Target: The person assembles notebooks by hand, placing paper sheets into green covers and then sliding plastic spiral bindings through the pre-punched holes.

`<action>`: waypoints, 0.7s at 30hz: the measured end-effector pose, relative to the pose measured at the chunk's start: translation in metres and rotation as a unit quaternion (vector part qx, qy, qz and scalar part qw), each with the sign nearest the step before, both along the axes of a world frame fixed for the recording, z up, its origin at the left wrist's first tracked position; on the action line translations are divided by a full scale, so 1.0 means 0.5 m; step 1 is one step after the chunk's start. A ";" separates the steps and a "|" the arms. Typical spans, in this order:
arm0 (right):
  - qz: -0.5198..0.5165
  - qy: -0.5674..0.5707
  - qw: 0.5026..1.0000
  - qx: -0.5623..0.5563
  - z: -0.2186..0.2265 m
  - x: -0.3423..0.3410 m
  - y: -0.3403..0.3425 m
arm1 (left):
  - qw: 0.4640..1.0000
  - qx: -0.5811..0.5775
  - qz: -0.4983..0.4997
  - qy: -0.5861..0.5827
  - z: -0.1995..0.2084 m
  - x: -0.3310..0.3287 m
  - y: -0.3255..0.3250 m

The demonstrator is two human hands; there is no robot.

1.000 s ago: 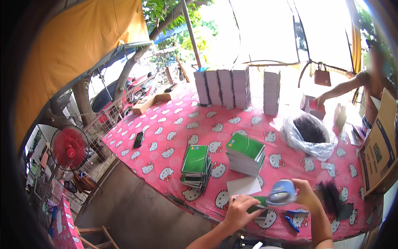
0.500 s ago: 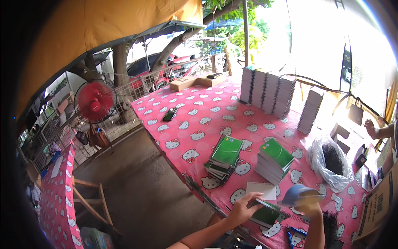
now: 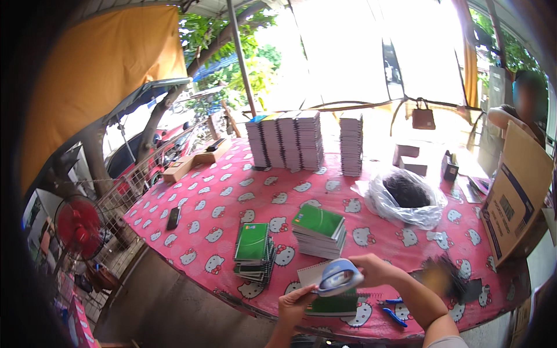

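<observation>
My left hand (image 3: 297,301) pinches the left end of a green-covered notebook (image 3: 333,305) at the table's near edge. A dark spiral coil (image 3: 369,296) runs along its far edge and sticks out to the right. My right hand (image 3: 374,270) is closed on a rounded blue-and-white hand tool (image 3: 340,277) with a loop-shaped body; its exact kind is unclear. The tool is over the notebook's bound edge, close to my left fingertips. Blue-handled cutting pliers (image 3: 394,315) lie right of the notebook. Behind the tool, a white sheet (image 3: 310,275) partly shows.
Beyond my hands stand a coil-bound green notebook stack (image 3: 252,242) and an unbound green-topped stack (image 3: 318,223). Tall paper stacks (image 3: 299,142) line the back. At right are a plastic bag of black coils (image 3: 406,197), loose coils (image 3: 455,278), a carton (image 3: 516,191) and another person (image 3: 525,110).
The view has swung right. My right hand has brought the blue tool leftward along the coil, from the notebook's right end to beside my left hand, which still grips the notebook.
</observation>
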State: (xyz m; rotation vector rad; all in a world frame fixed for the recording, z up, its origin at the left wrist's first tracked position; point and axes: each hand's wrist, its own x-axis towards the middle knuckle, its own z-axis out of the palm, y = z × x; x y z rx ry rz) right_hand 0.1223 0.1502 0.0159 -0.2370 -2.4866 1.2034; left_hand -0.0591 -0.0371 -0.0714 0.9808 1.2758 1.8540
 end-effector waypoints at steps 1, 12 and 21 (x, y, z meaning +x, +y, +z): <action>-0.094 -0.060 0.985 0.131 0.001 0.017 0.016 | 1.000 0.020 -0.002 0.013 0.002 0.000 0.007; -0.400 -0.095 0.861 0.299 -0.100 0.198 0.087 | 0.976 0.177 0.043 0.120 0.111 0.000 0.026; -0.316 -0.224 0.887 0.251 -0.176 0.285 -0.179 | 0.916 0.063 0.053 0.393 0.093 0.114 -0.041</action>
